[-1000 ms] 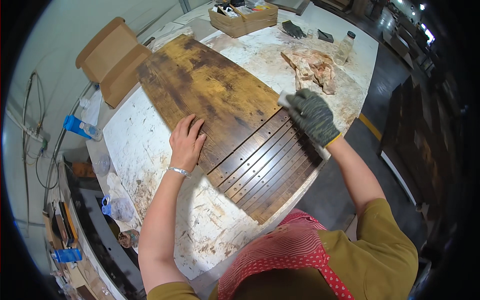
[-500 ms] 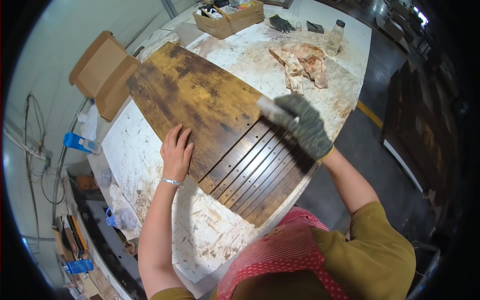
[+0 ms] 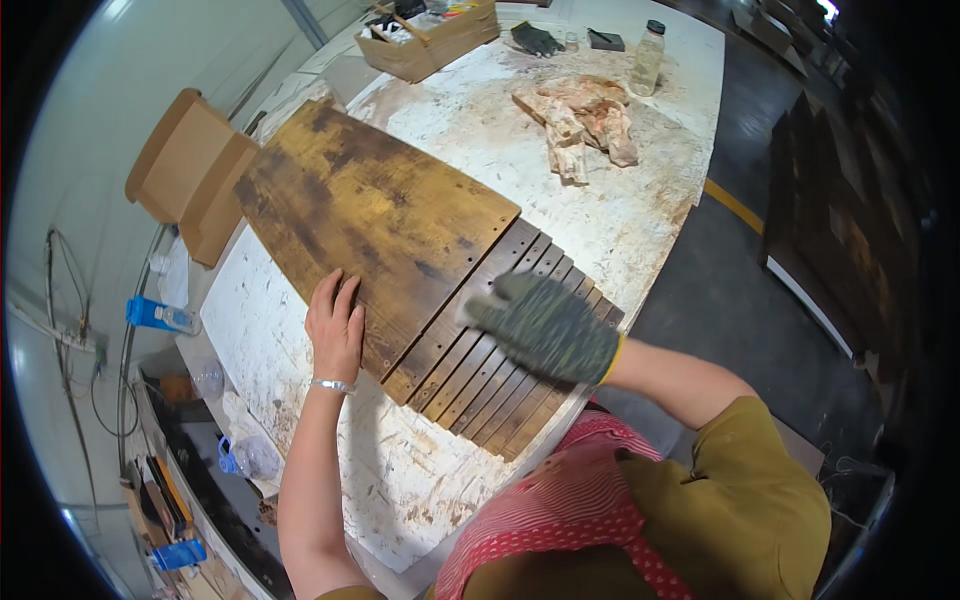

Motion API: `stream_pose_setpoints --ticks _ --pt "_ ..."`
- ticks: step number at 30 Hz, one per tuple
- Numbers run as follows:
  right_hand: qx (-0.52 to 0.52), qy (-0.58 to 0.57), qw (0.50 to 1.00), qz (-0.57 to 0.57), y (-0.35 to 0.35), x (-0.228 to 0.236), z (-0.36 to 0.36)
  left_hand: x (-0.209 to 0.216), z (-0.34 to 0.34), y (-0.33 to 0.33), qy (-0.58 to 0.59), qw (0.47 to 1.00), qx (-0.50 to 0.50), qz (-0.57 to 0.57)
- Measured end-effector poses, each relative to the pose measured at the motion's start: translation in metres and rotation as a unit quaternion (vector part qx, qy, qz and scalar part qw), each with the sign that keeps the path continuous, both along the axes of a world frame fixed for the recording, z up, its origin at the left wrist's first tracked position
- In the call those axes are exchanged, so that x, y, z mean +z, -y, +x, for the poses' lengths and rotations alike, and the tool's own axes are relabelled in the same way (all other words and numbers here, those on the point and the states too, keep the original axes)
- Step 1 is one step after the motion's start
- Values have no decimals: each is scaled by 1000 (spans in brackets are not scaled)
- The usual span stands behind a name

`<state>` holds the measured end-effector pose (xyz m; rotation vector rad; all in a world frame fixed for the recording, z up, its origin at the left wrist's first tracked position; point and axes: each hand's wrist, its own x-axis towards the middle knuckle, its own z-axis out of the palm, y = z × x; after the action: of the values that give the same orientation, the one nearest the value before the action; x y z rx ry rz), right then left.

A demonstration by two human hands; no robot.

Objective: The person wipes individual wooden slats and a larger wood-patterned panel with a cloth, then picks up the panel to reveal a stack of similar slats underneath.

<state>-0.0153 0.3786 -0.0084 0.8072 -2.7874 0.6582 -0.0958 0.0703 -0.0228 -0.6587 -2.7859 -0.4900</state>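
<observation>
Several brown wood-grain boards lie stacked and staggered like steps, their dark edge strips showing toward me. The top board has a yellow-brown mottled face and small holes along its near edge. My left hand, bare with a bracelet at the wrist, rests with fingers stretched on that board's left edge. In a dark green knit glove, my right hand is over the stepped strips. It is closed on a whitish pad, mostly covered by the glove and smeared by motion.
The stack lies on a stained white table. Farther back are a crumpled stained cloth, a clear bottle, a spare glove and a filled carton. An open cardboard box stands left; dark stacked panels stand right.
My right hand has swept with the pad from the top board's right corner down and left across the stepped strips. My left hand remains at the board's left edge. The whole view has shifted slightly.
</observation>
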Motion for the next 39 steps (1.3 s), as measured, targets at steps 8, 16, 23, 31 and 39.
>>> stream_pose_setpoints --ticks 8,16,23,31,39 --pt "-275 -51 959 53 -80 11 -29 -1 3 3 -6 1000 0 -2" --pt "71 83 984 -142 33 -5 35 0 -2 1 -2 1000 -13 -4" --pt "-127 -17 989 77 -58 -5 4 -3 2 5 0 1000 -4 -3" --pt "-46 -121 989 68 -52 -16 8 -1 0 0 -5 1000 -17 1" --pt "0 -135 980 -145 -48 -43 17 1 -1 -3 -4 1000 -24 3"
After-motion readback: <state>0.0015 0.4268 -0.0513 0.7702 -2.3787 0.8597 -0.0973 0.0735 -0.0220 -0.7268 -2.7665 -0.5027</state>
